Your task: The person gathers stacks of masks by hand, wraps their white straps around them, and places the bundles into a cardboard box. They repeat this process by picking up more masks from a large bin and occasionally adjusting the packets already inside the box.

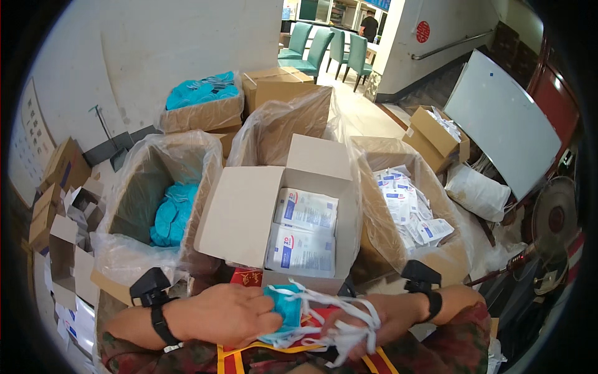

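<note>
Low at 6 o'clock, both hands work 1 teal face mask (pixel 283 311). Left hand (pixel 227 315) has fingers clamped on its soft, feather-light body; right hand (pixel 358 324) fingers closed through the tangled white ties (pixel 339 315). Likely floppy: grip the fabric, not the straps.

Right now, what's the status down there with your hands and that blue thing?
Left hand gripping blue mask. Right hand tangled in its white ties. Open box of white packets just ahead; nothing between.
</note>
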The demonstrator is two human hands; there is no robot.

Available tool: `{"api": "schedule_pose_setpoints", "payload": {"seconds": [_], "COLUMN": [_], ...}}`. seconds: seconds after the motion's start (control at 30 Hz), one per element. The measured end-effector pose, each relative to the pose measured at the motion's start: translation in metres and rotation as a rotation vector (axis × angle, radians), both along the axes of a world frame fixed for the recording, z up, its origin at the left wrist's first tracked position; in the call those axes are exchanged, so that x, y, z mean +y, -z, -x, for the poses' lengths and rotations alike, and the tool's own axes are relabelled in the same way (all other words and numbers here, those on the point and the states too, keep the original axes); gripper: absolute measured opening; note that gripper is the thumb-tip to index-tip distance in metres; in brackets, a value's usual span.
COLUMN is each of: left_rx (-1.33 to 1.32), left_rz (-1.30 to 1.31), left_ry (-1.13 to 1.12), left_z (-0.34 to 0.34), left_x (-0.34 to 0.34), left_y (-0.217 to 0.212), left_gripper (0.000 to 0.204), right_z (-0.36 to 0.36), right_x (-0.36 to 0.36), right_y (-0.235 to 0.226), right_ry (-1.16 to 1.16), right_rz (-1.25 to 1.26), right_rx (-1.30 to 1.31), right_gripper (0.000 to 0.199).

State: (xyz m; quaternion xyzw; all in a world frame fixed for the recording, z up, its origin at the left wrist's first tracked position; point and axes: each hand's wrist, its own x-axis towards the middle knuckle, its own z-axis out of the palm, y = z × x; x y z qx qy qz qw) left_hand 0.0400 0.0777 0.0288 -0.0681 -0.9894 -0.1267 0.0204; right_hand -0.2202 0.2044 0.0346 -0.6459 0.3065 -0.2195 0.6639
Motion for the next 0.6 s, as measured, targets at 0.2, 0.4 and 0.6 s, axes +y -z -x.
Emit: {"api": "schedule_pose_setpoints", "payload": {"seconds": [0.2, 0.4, 0.6], "left_rx": [0.069, 0.23, 0.475], "left_rz": [0.437, 0.436, 0.441], "left_ry": [-0.855, -0.52, -0.399], "left_z": [-0.092, 0.009, 0.045], "left_x": [-0.065, -0.044, -0.042], "left_y": [0.002, 0.008, 0.002], "left_gripper": [0.022, 0.016, 0.014], "right_z": [0.067, 0.034, 0.004], "right_x": [0.022, -0.062, -0.092], "right_y": [-0.025, 0.05, 0.108], "right_ry": [0.74, 0.877, 0.735], "right_rz": [-0.102, -0.044, 0.0], "right_rx": [-0.06, -0.145, -0.181], "right_gripper": [0.022, 0.028, 0.029]}}
